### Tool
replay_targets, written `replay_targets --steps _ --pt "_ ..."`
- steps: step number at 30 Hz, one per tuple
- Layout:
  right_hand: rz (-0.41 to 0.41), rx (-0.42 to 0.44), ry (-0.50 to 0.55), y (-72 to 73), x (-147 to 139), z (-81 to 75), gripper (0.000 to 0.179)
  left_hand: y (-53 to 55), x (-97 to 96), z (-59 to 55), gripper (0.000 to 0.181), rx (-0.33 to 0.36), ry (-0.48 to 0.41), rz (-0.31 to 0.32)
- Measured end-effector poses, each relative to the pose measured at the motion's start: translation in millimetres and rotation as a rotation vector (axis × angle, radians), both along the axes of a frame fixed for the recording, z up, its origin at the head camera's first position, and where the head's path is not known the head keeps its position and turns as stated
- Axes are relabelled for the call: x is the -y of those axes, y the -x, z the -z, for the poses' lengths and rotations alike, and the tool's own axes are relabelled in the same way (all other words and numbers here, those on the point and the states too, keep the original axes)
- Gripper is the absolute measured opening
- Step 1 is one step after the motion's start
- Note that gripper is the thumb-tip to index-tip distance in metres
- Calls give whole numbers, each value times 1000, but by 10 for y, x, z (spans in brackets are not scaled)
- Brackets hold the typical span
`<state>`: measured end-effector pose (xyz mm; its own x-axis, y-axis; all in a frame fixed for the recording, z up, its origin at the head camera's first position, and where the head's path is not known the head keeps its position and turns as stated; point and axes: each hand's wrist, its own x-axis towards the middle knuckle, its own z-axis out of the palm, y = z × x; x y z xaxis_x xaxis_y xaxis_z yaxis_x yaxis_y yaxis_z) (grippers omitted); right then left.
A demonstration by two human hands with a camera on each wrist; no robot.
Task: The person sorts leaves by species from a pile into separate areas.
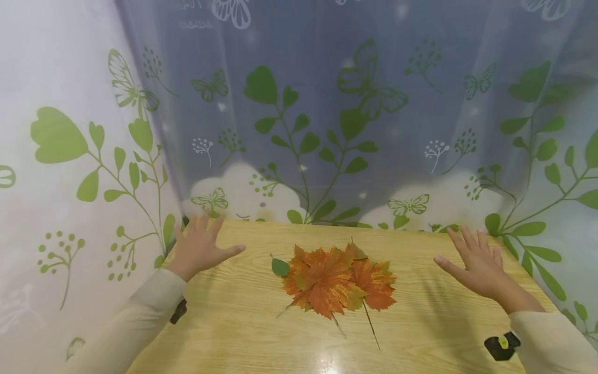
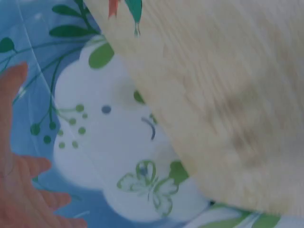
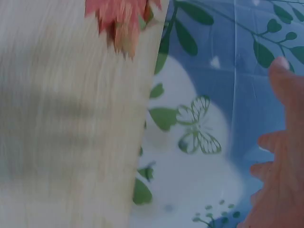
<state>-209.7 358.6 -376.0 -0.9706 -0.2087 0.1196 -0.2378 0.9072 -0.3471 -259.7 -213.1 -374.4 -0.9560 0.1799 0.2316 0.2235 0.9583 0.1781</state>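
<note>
A cluster of orange artificial maple leaves [image 1: 322, 280] with thin stems lies in the middle of the wooden table, and its edge [image 3: 123, 19] shows in the right wrist view. One green leaf [image 1: 280, 267] pokes out at its left side. My left hand [image 1: 201, 246], fingers spread, is held above the table's left part, well apart from the leaves. On the other side my right hand [image 1: 476, 265] is likewise spread and holds nothing. Both hands also appear at the borders of their wrist views, fingers extended.
The wood-grain table [image 1: 224, 322] ends at a curtain [image 1: 317, 130] printed with green plants and butterflies, which hangs behind and at both sides. Dark wrist devices [image 1: 502, 346] show beside the beige sleeves [image 1: 551, 337].
</note>
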Motion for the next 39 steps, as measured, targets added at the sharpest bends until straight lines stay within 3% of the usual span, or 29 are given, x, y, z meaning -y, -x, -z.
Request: replay_targets --steps 8,21,26,33,39 --pt "-28 12 105 -82 223 332 82 -105 -240 344 94 15 -148 -42" --pt "-43 68 206 -238 669 908 76 -281 -697 833 84 42 -297 17" --pt "-47 66 221 -309 869 1071 74 -373 -891 960 81 84 -394 41" --pt "-19 142 320 -414 1094 1226 76 -477 -1100 1088 77 225 -551 110" --pt "28 83 341 -464 1244 1297 67 -535 -1182 1145 68 275 -615 170"
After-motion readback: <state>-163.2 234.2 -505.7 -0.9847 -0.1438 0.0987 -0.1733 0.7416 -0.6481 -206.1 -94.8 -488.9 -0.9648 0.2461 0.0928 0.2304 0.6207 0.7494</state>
